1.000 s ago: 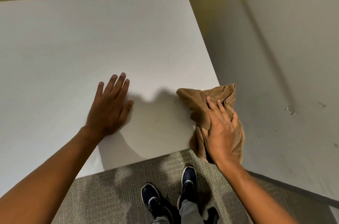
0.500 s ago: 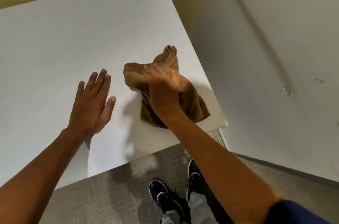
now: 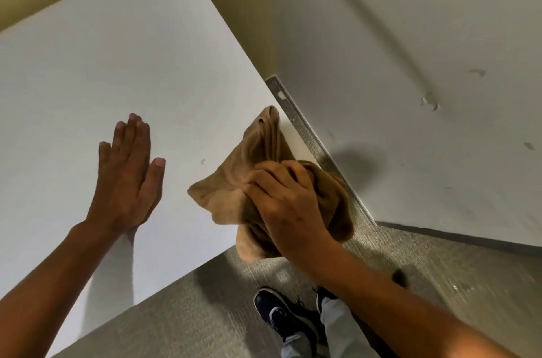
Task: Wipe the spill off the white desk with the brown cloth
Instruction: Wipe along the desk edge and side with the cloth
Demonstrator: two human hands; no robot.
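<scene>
Cloth [image 3: 258,170] nearer corner, right-hand [image 3: 287,205] grip bunched.

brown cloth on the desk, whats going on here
A person is wiping a white desk with a bunched brown cloth. The right hand grips the cloth at the desk's near right corner, where part of it hangs past the edge. The left hand is open, fingers straight, over the desktop. A small dark speck lies between hand and cloth.

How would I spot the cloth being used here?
Find the white desk, then its near right corner. There the right hand grips a bunched brown cloth, partly overhanging the edge. It is the only brown, wrinkled thing; the left hand beside it lies flat and bare.
</scene>
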